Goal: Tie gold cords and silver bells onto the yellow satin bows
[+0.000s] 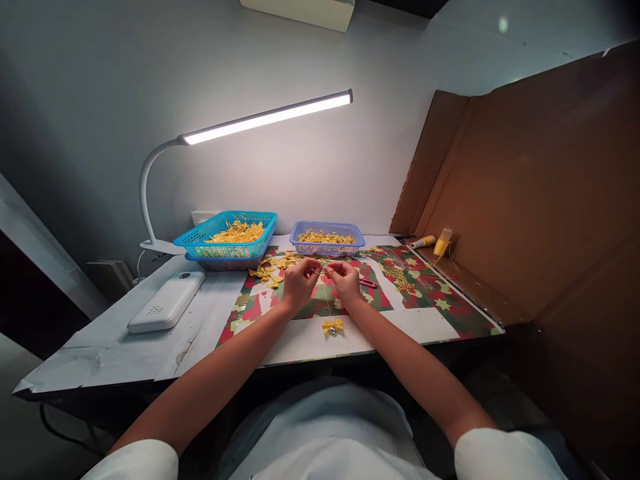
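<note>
My left hand [300, 281] and my right hand [343, 279] meet over the patterned sheet, fingertips pinched close together. Between them runs a thin gold cord [326, 293], gripped by both. The cord hangs down to a yellow ribbon bow [333, 326] with a small silver bell at its centre, lying on the white strip near the table's front edge. Just beyond my right hand lies a pink-handled tool [369, 283], partly hidden. Loose yellow bows [273, 270] are scattered to the left of my left hand.
A blue basket [225, 250] of yellow bows stands at back left, a purple basket [327, 249] of gold pieces at back centre. Gold cords [400, 280] lie right. A white power bank [167, 303], a lit lamp [270, 119], thread spools [443, 241] and a cardboard wall [525, 180] surround the place.
</note>
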Motion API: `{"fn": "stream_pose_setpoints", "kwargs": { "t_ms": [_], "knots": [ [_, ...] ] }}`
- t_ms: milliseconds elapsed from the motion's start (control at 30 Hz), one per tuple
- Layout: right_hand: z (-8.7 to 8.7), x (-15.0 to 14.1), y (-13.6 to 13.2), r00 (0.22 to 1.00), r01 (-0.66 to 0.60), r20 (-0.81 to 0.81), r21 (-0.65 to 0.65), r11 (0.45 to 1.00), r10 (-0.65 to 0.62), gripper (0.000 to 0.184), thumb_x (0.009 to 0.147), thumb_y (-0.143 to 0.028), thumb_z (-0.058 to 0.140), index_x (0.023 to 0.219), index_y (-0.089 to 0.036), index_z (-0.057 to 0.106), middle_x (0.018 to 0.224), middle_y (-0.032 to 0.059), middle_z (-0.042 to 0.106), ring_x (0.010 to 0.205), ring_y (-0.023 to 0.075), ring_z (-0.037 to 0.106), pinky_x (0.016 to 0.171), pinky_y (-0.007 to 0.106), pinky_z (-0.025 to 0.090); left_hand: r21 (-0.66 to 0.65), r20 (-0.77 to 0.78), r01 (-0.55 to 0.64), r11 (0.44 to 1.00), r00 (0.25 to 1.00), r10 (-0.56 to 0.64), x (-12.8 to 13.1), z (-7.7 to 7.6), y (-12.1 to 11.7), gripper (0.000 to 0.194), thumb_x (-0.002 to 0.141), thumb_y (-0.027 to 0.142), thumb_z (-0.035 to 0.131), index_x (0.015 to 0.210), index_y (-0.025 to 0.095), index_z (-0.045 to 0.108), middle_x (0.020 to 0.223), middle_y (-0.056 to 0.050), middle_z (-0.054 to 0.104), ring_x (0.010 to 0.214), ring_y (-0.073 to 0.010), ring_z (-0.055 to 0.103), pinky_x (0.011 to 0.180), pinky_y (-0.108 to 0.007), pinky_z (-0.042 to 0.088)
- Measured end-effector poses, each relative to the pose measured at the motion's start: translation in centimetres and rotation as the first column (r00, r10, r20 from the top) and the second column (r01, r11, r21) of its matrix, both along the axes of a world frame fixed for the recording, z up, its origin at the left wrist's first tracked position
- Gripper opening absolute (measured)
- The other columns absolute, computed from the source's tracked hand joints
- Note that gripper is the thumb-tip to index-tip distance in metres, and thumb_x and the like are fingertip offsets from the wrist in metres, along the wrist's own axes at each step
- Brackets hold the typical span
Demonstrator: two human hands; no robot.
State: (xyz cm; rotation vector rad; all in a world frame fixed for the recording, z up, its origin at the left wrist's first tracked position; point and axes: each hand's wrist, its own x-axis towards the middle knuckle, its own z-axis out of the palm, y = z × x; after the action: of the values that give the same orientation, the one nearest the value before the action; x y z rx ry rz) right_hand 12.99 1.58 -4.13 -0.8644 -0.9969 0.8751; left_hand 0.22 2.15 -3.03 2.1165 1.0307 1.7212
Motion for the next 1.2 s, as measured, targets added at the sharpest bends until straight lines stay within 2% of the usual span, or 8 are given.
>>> {"fn": "stream_pose_setpoints", "kwargs": {
  "t_ms": [167,400,567,733,867,1067,1200],
  "knots": [
    [0.0,0.1,0.0,1.000,-0.005,0.012,-0.020,1.000,0.005,0.024,0.055,-0.037,0.078,0.066,-0.019,0.065,0.064,0.0003,0.066,0.063,0.0152,0.061,0.064,0.030,0.050,-0.010,0.012,0.030,0.999,0.999,-0.030,0.1,0.0,-0.1,0.008,0.081,0.026,0.062,0.077,0.019,0.065,0.067,0.001,0.069,0.053,-0.0105,0.055,0.053,-0.023,0.044],
    [-0.1,0.1,0.1,0.997,-0.026,-0.074,-0.039,0.999,0.023,0.026,0.052,-0.036,0.080,0.066,-0.018,0.067,0.065,0.0013,0.068,0.066,0.0159,0.063,0.069,0.032,0.051,-0.032,-0.008,0.035,0.999,0.999,-0.036,0.0,0.0,0.1,0.008,0.079,0.027,0.065,0.081,0.019,0.066,0.071,-0.001,0.070,0.054,-0.0109,0.057,0.052,-0.023,0.045],
    [-0.2,0.2,0.2,0.998,-0.008,-0.069,-0.036,0.999,0.005,0.028,0.052,-0.039,0.080,0.067,-0.018,0.067,0.065,0.0011,0.068,0.065,0.0150,0.061,0.067,0.030,0.051,0.092,-0.147,0.039,0.995,0.989,-0.025,-0.5,0.0,0.6,0.007,0.079,0.025,0.066,0.082,0.020,0.070,0.074,-0.002,0.070,0.060,-0.0126,0.058,0.058,-0.025,0.048],
    [-0.1,0.1,0.0,0.995,-0.040,-0.098,-0.047,0.998,0.035,0.028,0.049,-0.038,0.080,0.064,-0.019,0.067,0.064,0.0004,0.068,0.063,0.0144,0.061,0.066,0.030,0.051,0.208,-0.188,0.088,0.974,0.981,-0.048,-1.1,-0.1,1.2,0.008,0.082,0.026,0.066,0.082,0.024,0.074,0.077,-0.003,0.070,0.071,-0.0156,0.064,0.066,-0.028,0.051],
    [0.1,0.1,-0.2,0.988,-0.064,-0.144,-0.096,0.993,0.050,0.029,0.047,-0.038,0.081,0.064,-0.019,0.067,0.065,0.0008,0.069,0.061,0.0143,0.061,0.067,0.031,0.052,0.237,-0.194,0.079,0.968,0.981,-0.032,-1.3,-0.1,1.4,0.009,0.083,0.027,0.066,0.082,0.024,0.074,0.076,-0.003,0.070,0.073,-0.0162,0.064,0.066,-0.028,0.052],
    [0.4,0.3,-0.5,0.967,-0.175,-0.210,-0.141,0.974,0.144,0.028,0.046,-0.033,0.082,0.065,-0.020,0.065,0.065,-0.0010,0.068,0.062,0.0135,0.063,0.068,0.030,0.052,0.280,-0.181,0.080,0.957,0.983,-0.029,-1.3,0.2,1.2,0.009,0.083,0.028,0.066,0.080,0.024,0.074,0.075,-0.003,0.071,0.072,-0.0163,0.065,0.068,-0.029,0.051],
    [0.4,0.2,-0.5,0.969,-0.171,-0.204,-0.137,0.976,0.141,0.027,0.047,-0.032,0.080,0.064,-0.020,0.062,0.062,-0.0026,0.065,0.060,0.0126,0.062,0.067,0.029,0.051,0.297,-0.177,0.085,0.951,0.984,-0.032,-1.4,0.2,1.3,0.010,0.083,0.029,0.067,0.080,0.024,0.074,0.074,-0.003,0.070,0.071,-0.0163,0.064,0.067,-0.029,0.051]
  ]
}}
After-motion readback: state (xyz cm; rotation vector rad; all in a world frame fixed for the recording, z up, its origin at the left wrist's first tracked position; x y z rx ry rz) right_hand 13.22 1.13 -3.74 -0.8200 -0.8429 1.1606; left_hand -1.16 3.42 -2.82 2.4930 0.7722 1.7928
